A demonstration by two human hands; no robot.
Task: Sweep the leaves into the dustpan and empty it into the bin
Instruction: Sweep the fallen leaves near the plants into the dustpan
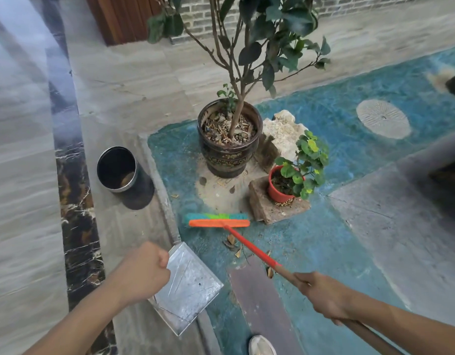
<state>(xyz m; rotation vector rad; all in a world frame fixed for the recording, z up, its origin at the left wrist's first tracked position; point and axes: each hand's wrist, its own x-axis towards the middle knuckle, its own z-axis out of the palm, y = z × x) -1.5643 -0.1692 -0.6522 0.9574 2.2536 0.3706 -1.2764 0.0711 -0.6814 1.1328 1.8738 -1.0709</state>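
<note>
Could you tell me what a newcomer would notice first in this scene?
The bright orange broom, gripped by the right hand, stands out mid-frame, its head just beyond a few dry leaves. The left hand holds a metal dustpan at bottom centre. A large potted tree rises behind, with a black bin to its left.

Left hand (144, 272) and right hand (323, 295) bare. Left forearm (88, 321) and right forearm (400, 326) bare up to frame edge. One shoe (261, 345) at bottom centre: pale grey-white, rounded toe, only front part visible.
</note>
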